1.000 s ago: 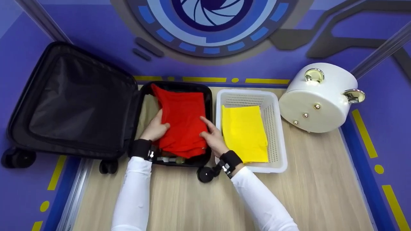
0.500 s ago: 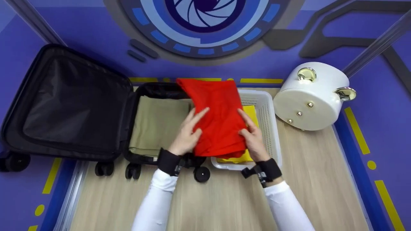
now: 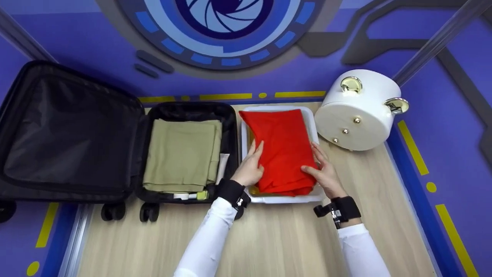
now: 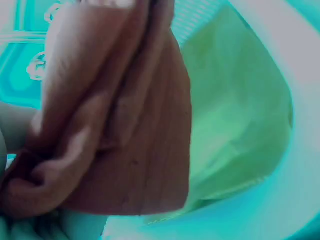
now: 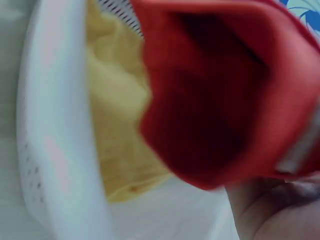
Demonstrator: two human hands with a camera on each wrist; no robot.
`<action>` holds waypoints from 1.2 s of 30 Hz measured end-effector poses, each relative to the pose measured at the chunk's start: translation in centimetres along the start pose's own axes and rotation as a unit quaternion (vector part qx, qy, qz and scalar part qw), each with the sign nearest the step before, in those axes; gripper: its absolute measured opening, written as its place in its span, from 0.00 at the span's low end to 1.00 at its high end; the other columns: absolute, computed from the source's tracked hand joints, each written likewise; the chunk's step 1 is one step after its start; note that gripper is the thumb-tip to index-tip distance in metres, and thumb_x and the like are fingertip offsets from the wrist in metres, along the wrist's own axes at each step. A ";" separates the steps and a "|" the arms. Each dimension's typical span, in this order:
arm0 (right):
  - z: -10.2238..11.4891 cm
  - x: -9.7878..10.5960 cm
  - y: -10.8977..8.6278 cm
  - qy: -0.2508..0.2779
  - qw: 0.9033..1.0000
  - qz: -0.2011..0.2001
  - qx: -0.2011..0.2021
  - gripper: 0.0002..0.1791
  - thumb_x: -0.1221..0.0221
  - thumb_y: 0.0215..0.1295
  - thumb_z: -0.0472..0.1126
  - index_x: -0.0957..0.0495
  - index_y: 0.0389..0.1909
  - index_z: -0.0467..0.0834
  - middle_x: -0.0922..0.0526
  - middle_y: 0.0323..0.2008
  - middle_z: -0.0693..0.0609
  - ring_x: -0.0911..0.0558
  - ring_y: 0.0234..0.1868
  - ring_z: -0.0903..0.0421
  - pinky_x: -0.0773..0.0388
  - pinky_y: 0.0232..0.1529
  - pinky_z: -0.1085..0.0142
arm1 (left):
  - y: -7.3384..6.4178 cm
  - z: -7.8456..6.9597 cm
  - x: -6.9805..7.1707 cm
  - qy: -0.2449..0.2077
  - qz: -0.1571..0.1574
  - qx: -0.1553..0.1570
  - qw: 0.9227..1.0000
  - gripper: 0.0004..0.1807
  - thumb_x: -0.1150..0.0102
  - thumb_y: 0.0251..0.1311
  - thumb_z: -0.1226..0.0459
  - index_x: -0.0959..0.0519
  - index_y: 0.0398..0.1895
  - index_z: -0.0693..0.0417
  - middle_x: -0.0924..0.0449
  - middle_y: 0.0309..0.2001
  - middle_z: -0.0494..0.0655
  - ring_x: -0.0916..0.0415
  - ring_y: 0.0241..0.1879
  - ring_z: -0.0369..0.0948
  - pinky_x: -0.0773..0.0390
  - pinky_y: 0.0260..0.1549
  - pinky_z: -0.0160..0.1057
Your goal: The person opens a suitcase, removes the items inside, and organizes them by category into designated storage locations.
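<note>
Both hands hold a folded red garment [image 3: 284,150] over the white plastic basket [image 3: 284,199]. My left hand [image 3: 250,168] grips its left edge, thumb on top. On the opposite edge, my right hand [image 3: 324,173] pinches the cloth, thumb over it and fingers along the side. In the right wrist view, the garment's loose layers gape above a folded yellow cloth [image 5: 117,125] lying in the basket. The left wrist view has shifted colours: the garment [image 4: 155,165] looks brown and the yellow cloth [image 4: 235,105] green.
Left of the basket lies an open black suitcase [image 3: 192,110], its lid [image 3: 73,134] folded out leftward. Inside are a folded khaki cloth [image 3: 182,154], a white tube [image 3: 222,167] and a small yellow-green item [image 3: 201,195]. A white drum-shaped container [image 3: 357,111] with gold handles stands at right.
Both hands have carried the red garment rightward from the suitcase to over the basket, where it now covers most of the yellow cloth. The khaki cloth in the suitcase has come into view.
</note>
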State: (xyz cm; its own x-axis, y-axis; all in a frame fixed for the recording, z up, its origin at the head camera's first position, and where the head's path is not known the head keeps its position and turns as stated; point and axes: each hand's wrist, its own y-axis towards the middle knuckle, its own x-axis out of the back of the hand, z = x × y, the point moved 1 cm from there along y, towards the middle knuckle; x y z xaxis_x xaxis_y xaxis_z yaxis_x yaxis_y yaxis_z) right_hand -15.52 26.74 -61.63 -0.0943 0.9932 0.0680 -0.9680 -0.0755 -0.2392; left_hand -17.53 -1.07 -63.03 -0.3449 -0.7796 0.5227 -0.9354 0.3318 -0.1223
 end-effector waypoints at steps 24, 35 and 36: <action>-2.5 -2.8 2.1 -0.271 0.948 0.127 -0.108 0.34 0.33 0.76 0.43 0.24 0.73 0.24 0.19 0.71 0.26 0.17 0.66 0.40 0.18 0.70 0.53 | -0.5 -2.2 -2.0 0.049 0.112 0.125 0.985 0.50 0.37 0.71 0.67 0.51 0.91 0.68 0.69 0.94 0.65 0.45 0.90 0.58 0.34 0.86 0.49; -0.1 -1.7 -0.9 -0.224 0.973 0.000 -0.048 0.33 0.31 0.75 0.40 0.23 0.74 0.27 0.12 0.56 0.30 0.15 0.48 0.51 0.22 0.42 0.71 | -0.4 -2.3 -2.8 0.048 0.086 0.128 0.987 0.53 0.34 0.72 0.63 0.55 0.90 0.73 0.74 0.92 0.68 0.28 0.81 0.61 0.23 0.78 0.46; -0.2 -1.6 -1.1 -0.238 0.970 -0.001 -0.045 0.33 0.31 0.75 0.41 0.24 0.74 0.27 0.12 0.56 0.29 0.14 0.49 0.48 0.21 0.44 0.69 | -0.5 -2.5 -2.9 0.065 0.083 0.132 0.986 0.53 0.35 0.72 0.63 0.55 0.90 0.73 0.75 0.92 0.68 0.27 0.80 0.62 0.20 0.75 0.47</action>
State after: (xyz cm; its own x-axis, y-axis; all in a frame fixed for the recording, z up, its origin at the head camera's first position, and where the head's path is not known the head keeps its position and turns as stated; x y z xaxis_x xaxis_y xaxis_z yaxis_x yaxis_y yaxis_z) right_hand -14.22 25.26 -61.63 -0.2105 0.8382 0.5032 -0.9460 -0.0448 -0.3210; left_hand -15.92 2.34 -62.41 -0.4982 -0.6465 0.5778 -0.8603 0.2857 -0.4221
